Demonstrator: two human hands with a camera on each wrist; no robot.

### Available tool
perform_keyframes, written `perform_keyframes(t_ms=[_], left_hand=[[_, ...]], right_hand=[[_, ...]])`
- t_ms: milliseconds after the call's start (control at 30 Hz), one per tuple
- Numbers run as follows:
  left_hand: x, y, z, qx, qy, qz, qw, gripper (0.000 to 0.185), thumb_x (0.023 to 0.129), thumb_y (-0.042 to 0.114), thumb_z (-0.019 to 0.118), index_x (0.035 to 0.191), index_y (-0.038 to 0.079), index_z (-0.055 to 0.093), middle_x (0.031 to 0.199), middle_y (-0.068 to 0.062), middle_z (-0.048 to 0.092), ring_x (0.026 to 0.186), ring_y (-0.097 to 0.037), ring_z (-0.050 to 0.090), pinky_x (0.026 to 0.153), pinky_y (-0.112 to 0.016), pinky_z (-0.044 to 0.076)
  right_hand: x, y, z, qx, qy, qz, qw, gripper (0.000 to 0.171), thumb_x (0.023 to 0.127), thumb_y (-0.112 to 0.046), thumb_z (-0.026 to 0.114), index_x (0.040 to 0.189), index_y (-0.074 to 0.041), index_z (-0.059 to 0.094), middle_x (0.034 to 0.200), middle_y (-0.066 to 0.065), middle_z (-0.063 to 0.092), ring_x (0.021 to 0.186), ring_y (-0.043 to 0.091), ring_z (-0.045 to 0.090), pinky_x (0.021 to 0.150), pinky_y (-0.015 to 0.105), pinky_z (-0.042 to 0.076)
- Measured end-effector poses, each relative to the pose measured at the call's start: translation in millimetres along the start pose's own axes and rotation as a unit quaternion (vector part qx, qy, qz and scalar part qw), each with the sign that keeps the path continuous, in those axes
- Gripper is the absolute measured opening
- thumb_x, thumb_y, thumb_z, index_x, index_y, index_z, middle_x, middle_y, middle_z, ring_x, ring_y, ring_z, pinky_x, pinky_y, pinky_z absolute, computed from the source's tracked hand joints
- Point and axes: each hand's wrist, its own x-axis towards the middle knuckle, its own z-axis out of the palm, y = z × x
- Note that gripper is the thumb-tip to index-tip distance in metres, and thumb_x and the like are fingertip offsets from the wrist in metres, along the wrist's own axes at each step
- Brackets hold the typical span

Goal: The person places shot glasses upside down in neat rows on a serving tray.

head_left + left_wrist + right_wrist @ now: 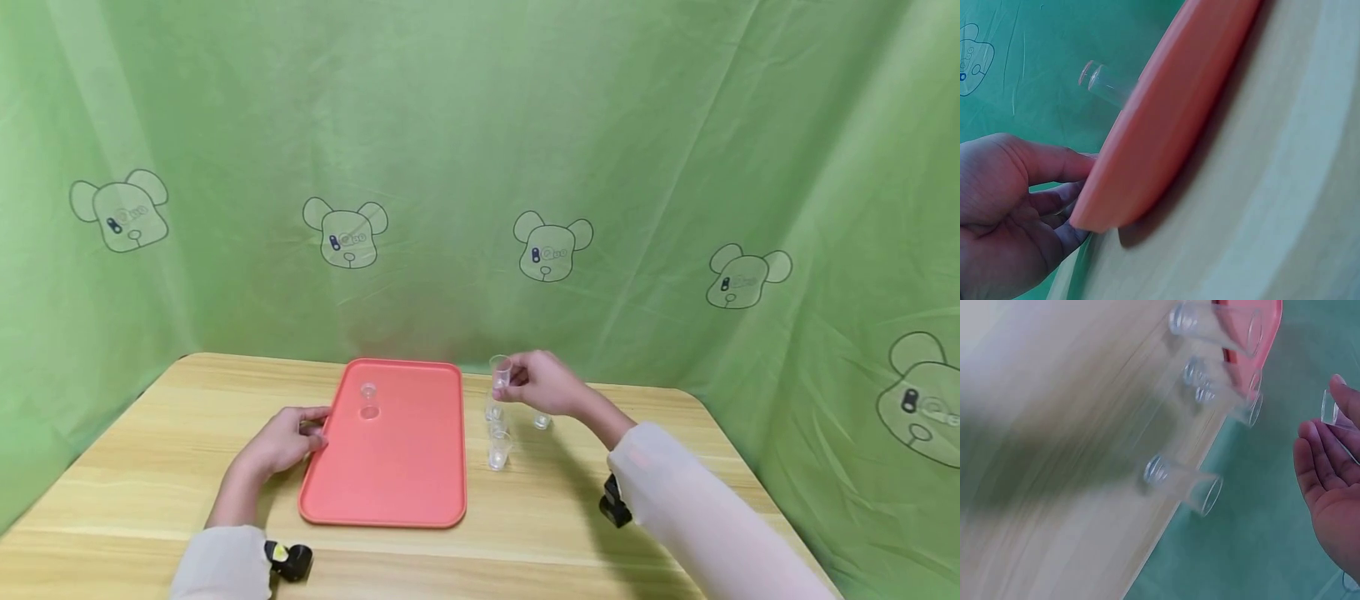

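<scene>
Right hand [546, 383] pinches a clear cup [500, 372] above the worktop [150, 467], over three standing cups [498, 448]; a low pass could topple them. Left hand [288, 437], fingers relaxed, steadies the tray [390, 492] edge; a nudge could tip the tray's lone cup [368, 398].
</scene>
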Motion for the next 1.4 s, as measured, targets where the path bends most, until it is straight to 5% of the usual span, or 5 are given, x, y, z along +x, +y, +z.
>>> perform_keyframes(t_ms=[767,1400], left_hand=[[0.5,-3.1,-1.1,-0.004,0.002,-0.001,1.0000,0.051,0.095,-0.004,0.061,0.143,-0.013,0.049,0.125,-0.025,0.066,0.110,-0.032,0.065,0.087,-0.037,0.057],[0.7,1.2,-1.0,-0.013,0.000,0.005,0.9999,0.050,0.095,-0.005,0.061,0.143,-0.014,0.049,0.126,-0.027,0.065,0.113,-0.034,0.065,0.089,-0.040,0.057]], right_hand=[[71,-46,47,0.053,0.085,0.018,0.995,0.026,0.086,-0.004,0.079,0.109,0.000,0.068,0.095,0.008,0.070,0.088,0.020,0.067,0.080,0.029,0.057],[89,-58,75,0.076,0.116,0.049,0.989,0.025,0.086,-0.003,0.077,0.111,0.002,0.072,0.096,0.011,0.072,0.089,0.022,0.068,0.081,0.031,0.057]])
